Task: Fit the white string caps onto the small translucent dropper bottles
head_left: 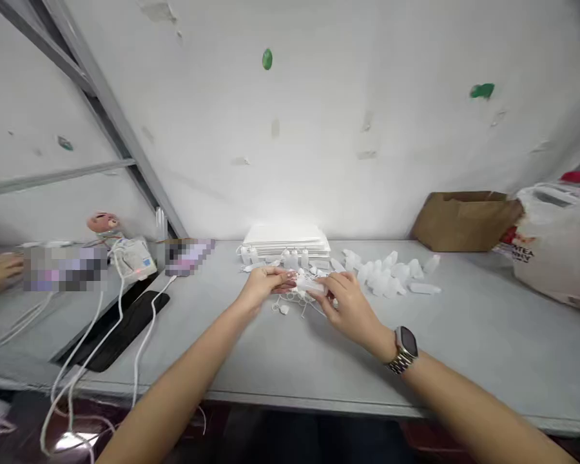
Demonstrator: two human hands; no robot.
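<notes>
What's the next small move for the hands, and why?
Probably hold the translucent piece steady in the right hand and work its left end with the left hand: the right grips its right end, and the left's fingertips are pinched beside its left end. Finer detail there is too blurred.

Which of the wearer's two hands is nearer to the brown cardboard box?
The right hand: it is in front and to the left of the box. The left hand is farther left.

The tabletop [468,341] has room at front right; translucent pieces [381,278], carton [464,222], plastic bag [558,248] block behind
</notes>
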